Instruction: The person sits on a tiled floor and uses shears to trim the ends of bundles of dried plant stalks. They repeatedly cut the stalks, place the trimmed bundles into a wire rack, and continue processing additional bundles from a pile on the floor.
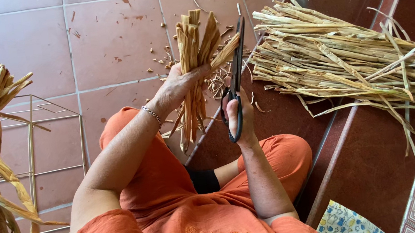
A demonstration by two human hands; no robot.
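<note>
A person sitting on the floor (pixel 104 34) is clamping the left hand (pixel 179 83) around a bundle of dried strips (pixel 195 55); the right hand (pixel 238 115) is gripping black scissors (pixel 236 71), blades nearly closed at the bundle's top; trimmings (pixel 214 82) are lying underneath; a large untrimmed pile (pixel 347 59) is waiting beside.

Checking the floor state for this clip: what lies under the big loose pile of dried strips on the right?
The pile of dried strips lies on a dark red-brown floor, crossing a raised edge strip. Whatever is beneath the pile's thick middle is covered.
</note>
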